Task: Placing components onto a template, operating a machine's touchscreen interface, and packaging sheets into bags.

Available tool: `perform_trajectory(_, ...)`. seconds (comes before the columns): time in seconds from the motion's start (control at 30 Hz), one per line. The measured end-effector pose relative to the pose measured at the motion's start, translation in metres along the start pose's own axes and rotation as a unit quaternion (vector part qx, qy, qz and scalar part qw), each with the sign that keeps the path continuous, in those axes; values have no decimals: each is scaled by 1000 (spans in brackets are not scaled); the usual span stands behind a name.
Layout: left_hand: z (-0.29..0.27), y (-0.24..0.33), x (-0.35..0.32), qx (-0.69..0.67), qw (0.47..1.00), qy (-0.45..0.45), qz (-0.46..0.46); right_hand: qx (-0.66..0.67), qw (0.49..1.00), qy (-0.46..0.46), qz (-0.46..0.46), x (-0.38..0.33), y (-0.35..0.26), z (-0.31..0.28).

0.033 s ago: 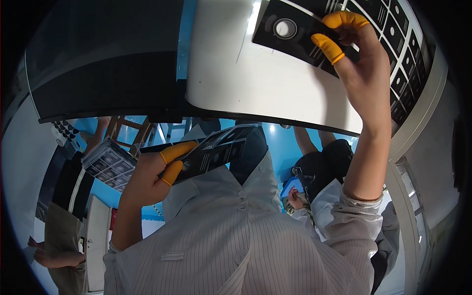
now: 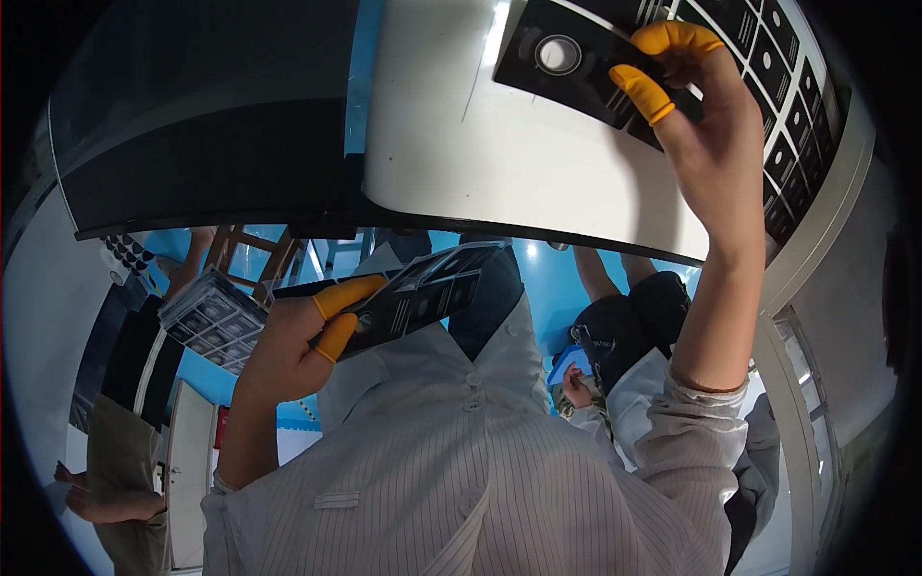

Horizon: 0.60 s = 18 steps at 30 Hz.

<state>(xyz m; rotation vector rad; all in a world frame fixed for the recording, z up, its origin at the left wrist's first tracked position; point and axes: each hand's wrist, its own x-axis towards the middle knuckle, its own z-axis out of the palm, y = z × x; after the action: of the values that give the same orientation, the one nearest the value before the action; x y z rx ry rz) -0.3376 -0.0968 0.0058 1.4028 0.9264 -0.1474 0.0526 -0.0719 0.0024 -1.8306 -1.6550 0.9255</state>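
Observation:
My left hand (image 2: 288, 346), with orange finger cots on thumb and forefinger, grips a shiny sheet of black labels (image 2: 423, 305), tilted in front of my torso. Its remaining fingers are hidden behind the sheet. At the white panel (image 2: 519, 173), my right hand (image 2: 706, 125) also wears orange finger cots. Its thumb and forefinger are curled in a pinch over the end of a black label (image 2: 567, 62), which bears a round pale circle and thin lines. Where exactly the fingertips meet the label is partly hidden. Rows of similar black labels (image 2: 783, 106) lie on the panel's right side.
A dark glossy panel (image 2: 211, 115) fills the upper left. Beneath my left wrist shows a stack of clear-wrapped printed sheets (image 2: 216, 317). A wooden stool (image 2: 250, 254) stands on the blue floor. Other people are nearby; one hand (image 2: 576, 386) shows at right, another (image 2: 110, 499) at left.

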Motion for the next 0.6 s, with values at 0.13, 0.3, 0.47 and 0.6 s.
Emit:
perform_trajectory(0.13, 2, -1, -2, 9, 1000, 6, 6, -13, 1000, -4, 2, -1, 2, 1)
perform_trajectory(0.3, 3, -4, -5, 7, 1000, -2, 5, -43, 999, 15, -8, -2, 4, 3)
perform_trajectory(0.47, 4, -1, -8, -23, 999, -1, -29, -46, 986, -17, 159, 17, -52, 3)
perform_trajectory(0.6, 6, -4, -8, -36, 999, 1, -20, -87, 979, -26, 180, 15, -60, -2)
